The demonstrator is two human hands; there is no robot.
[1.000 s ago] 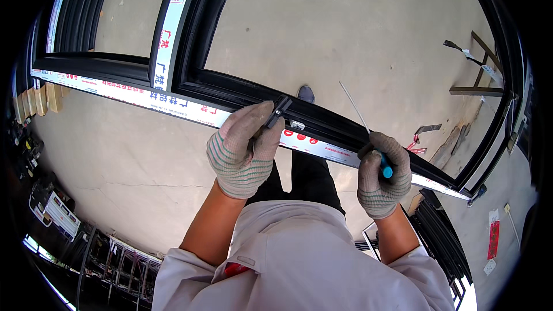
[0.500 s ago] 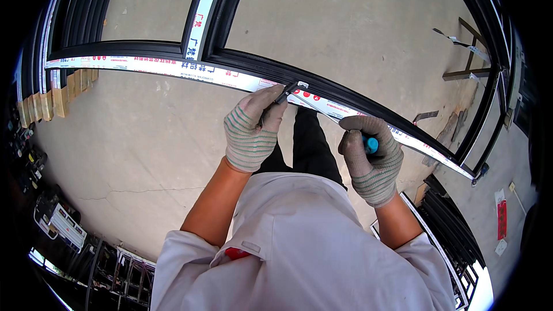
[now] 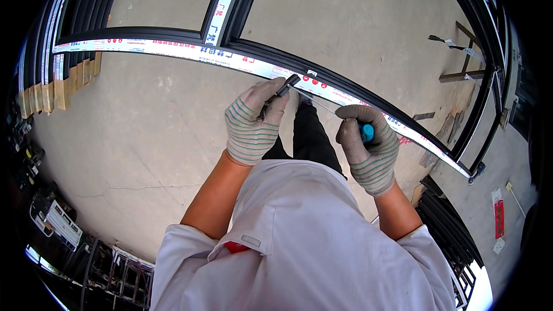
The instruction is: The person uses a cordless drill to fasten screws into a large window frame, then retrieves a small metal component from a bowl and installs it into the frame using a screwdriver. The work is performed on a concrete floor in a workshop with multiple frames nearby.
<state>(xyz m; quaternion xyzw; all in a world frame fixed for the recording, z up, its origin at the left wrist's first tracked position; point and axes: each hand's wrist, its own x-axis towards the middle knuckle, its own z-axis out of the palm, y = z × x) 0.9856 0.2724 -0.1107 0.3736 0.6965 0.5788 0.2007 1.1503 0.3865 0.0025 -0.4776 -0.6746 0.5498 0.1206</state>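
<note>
My left hand, in a grey knit glove with green stripes, pinches a small black fitting. That fitting is over the near edge of a black window frame, to the left of a small white-edged slot in the rail. My right hand, gloved alike, is wrapped round a screwdriver with a teal handle. Its thin shaft slants left toward the fitting, and the tip appears to meet it. Printed protective film covers the rail's near face.
Black profiles with wood-coloured end blocks stand at the left. A metal stand is beyond the frame at right. Dark bars lie behind me on the right, and a white rack is at lower left. Concrete floor shows below.
The black fitting in my left hand has moved left, away from the white-edged slot. My right hand with the screwdriver has followed slightly. The view has shifted a little over the frame.
</note>
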